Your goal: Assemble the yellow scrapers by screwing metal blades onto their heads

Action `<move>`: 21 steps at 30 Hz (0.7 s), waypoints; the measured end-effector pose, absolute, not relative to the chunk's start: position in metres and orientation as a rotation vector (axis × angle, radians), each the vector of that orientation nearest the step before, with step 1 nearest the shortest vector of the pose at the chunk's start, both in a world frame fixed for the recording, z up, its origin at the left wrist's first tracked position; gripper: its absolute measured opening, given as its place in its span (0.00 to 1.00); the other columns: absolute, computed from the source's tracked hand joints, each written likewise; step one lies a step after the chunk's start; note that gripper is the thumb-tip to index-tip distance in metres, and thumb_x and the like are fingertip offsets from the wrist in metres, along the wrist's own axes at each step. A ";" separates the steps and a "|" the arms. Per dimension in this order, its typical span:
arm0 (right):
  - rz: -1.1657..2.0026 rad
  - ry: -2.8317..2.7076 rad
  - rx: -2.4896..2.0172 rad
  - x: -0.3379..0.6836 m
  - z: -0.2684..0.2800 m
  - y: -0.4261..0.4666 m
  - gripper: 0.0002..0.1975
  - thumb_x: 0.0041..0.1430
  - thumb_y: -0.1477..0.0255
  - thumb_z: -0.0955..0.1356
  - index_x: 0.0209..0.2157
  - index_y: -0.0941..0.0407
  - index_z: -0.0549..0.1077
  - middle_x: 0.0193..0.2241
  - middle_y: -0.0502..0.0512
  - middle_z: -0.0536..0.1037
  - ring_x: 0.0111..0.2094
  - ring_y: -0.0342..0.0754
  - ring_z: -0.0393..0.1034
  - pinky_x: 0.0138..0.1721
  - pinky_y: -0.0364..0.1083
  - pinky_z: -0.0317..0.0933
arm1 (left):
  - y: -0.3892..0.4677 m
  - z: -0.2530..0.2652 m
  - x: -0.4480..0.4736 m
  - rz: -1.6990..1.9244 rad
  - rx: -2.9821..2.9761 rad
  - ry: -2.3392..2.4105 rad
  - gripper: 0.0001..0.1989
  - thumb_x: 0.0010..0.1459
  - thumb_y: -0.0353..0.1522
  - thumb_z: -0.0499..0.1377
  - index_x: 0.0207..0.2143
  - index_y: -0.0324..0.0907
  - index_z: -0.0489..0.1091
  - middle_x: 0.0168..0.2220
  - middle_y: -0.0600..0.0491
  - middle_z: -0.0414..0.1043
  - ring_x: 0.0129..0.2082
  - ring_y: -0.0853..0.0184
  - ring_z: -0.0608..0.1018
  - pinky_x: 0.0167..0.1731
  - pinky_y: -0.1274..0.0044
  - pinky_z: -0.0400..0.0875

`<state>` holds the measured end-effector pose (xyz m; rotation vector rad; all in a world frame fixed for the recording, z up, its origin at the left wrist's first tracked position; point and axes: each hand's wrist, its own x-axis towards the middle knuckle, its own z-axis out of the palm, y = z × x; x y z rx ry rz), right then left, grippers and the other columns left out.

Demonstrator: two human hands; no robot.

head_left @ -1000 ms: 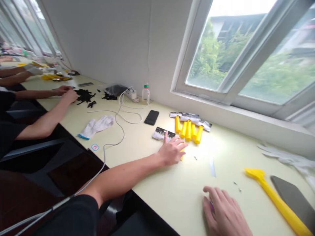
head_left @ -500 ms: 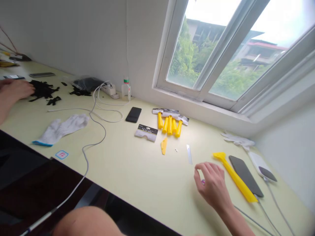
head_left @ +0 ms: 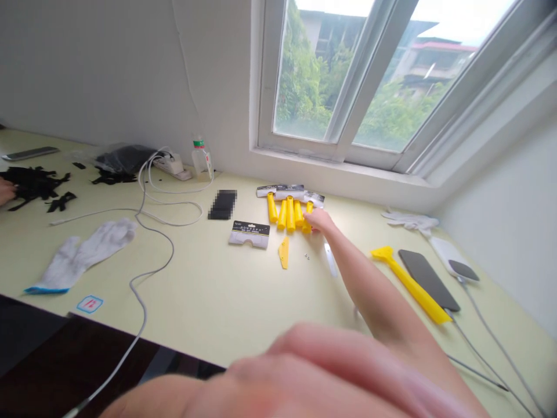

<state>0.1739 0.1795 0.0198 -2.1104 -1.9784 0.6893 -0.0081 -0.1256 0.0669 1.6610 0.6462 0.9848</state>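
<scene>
My right hand [head_left: 319, 220] reaches far across the table, its fingers closed around the rightmost yellow plastic handle [head_left: 309, 210] in a row of several. My left hand [head_left: 322, 371] looms large and blurred at the bottom, close to the camera; its fingertips and anything in them cannot be made out. In front of the row lie a yellow angular plate [head_left: 284, 253], tiny metal screws [head_left: 307, 256] and a thin metal blade [head_left: 330, 259], partly behind my right forearm. A printed card [head_left: 249, 234] lies left of them. Further right rests a long yellow scraper-like tool [head_left: 411, 287].
A dark phone [head_left: 429, 280], a white device [head_left: 455, 259] and a white glove [head_left: 410, 221] lie at right. Leftward are another glove [head_left: 82, 252], a looping cable [head_left: 140, 278], a bottle [head_left: 202, 161] and black scraps [head_left: 32, 184] beside another person's hand [head_left: 5, 191].
My right hand has moved forward and left from the near right tabletop to the yellow handles. My left hand has come into view at the bottom. The view has shifted somewhat.
</scene>
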 end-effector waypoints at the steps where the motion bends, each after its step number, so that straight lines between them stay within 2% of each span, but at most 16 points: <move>1: 0.688 -1.970 -2.105 0.175 0.019 0.181 0.19 0.62 0.65 0.60 0.38 0.66 0.73 0.32 0.63 0.78 0.28 0.46 0.74 0.33 0.41 0.62 | -0.120 0.069 -0.009 1.049 1.650 0.619 0.34 0.52 0.62 0.43 0.59 0.69 0.60 0.36 0.51 0.78 0.59 0.50 0.68 0.51 0.53 0.64; 3: 0.645 -1.945 -2.093 0.180 0.022 0.180 0.19 0.63 0.66 0.59 0.38 0.67 0.73 0.33 0.64 0.78 0.33 0.47 0.75 0.35 0.40 0.61 | -0.104 0.073 -0.007 1.301 1.576 0.531 0.35 0.54 0.61 0.45 0.59 0.60 0.62 0.44 0.49 0.75 0.56 0.50 0.70 0.52 0.55 0.66; 5: 0.554 -1.898 -2.083 0.185 0.028 0.172 0.20 0.63 0.64 0.59 0.41 0.66 0.71 0.37 0.67 0.77 0.38 0.51 0.75 0.37 0.42 0.61 | -0.081 0.074 -0.001 1.511 1.439 0.490 0.26 0.62 0.51 0.47 0.58 0.54 0.63 0.49 0.48 0.72 0.53 0.54 0.72 0.50 0.59 0.69; 7: 0.446 -1.851 -2.060 0.190 0.034 0.155 0.20 0.62 0.62 0.60 0.47 0.64 0.68 0.41 0.69 0.77 0.41 0.55 0.74 0.37 0.44 0.62 | -0.055 0.070 0.007 1.493 1.378 0.587 0.20 0.63 0.41 0.52 0.55 0.45 0.67 0.48 0.45 0.72 0.49 0.56 0.74 0.46 0.64 0.72; 10: 0.321 -1.859 -1.950 0.189 0.036 0.107 0.21 0.63 0.61 0.59 0.51 0.60 0.62 0.37 0.63 0.78 0.37 0.54 0.74 0.35 0.45 0.61 | -0.020 0.054 0.017 1.207 1.279 0.829 0.21 0.62 0.40 0.55 0.53 0.38 0.68 0.49 0.40 0.71 0.48 0.56 0.74 0.42 0.67 0.74; 12: 0.259 -1.913 -1.726 0.186 0.031 0.067 0.21 0.64 0.60 0.58 0.52 0.58 0.60 0.32 0.57 0.77 0.31 0.52 0.73 0.31 0.44 0.59 | -0.006 0.042 0.023 1.060 1.224 0.917 0.25 0.62 0.42 0.54 0.59 0.41 0.63 0.55 0.40 0.66 0.51 0.55 0.73 0.42 0.67 0.74; 14: 0.254 -1.935 -1.551 0.182 0.023 0.030 0.21 0.64 0.59 0.59 0.52 0.57 0.59 0.30 0.55 0.76 0.27 0.50 0.71 0.27 0.43 0.57 | 0.001 0.032 0.030 0.958 1.203 0.891 0.25 0.64 0.44 0.52 0.60 0.46 0.61 0.58 0.42 0.65 0.53 0.56 0.72 0.42 0.67 0.74; 17: 0.303 -2.001 -1.373 0.180 0.011 -0.005 0.20 0.65 0.60 0.60 0.53 0.55 0.59 0.33 0.54 0.75 0.27 0.48 0.70 0.26 0.44 0.58 | 0.000 0.022 0.036 0.908 1.162 0.819 0.21 0.64 0.46 0.51 0.55 0.48 0.62 0.53 0.45 0.69 0.48 0.58 0.75 0.38 0.68 0.75; 21: 0.584 -2.049 -1.089 0.189 0.003 -0.009 0.18 0.65 0.65 0.61 0.55 0.53 0.60 0.36 0.53 0.74 0.27 0.43 0.69 0.29 0.44 0.63 | -0.002 0.009 0.026 0.943 1.276 0.879 0.22 0.63 0.49 0.51 0.53 0.46 0.61 0.46 0.46 0.70 0.42 0.61 0.76 0.35 0.70 0.74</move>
